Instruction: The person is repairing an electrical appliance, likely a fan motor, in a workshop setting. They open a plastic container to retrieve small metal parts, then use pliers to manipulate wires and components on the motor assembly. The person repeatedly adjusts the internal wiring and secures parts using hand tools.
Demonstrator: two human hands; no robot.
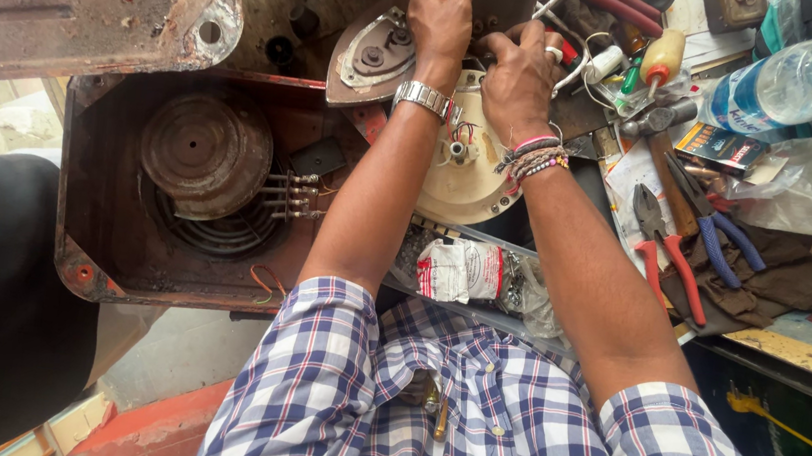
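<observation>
Gripping a thin tool at the bench's far edge, my left hand [440,15] works beside my right hand [517,79], pressed on the cream disc [466,179]; loose wires [464,130] may snag, I judge.

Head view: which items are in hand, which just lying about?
In hand:
- left hand gripping a thin tool
- right hand on the cream round plate
- iron soleplate beside them

Lying about:
- red-handled pliers
- blue-handled pliers
- hammer
- plastic bottle
- rusty stove box
</observation>
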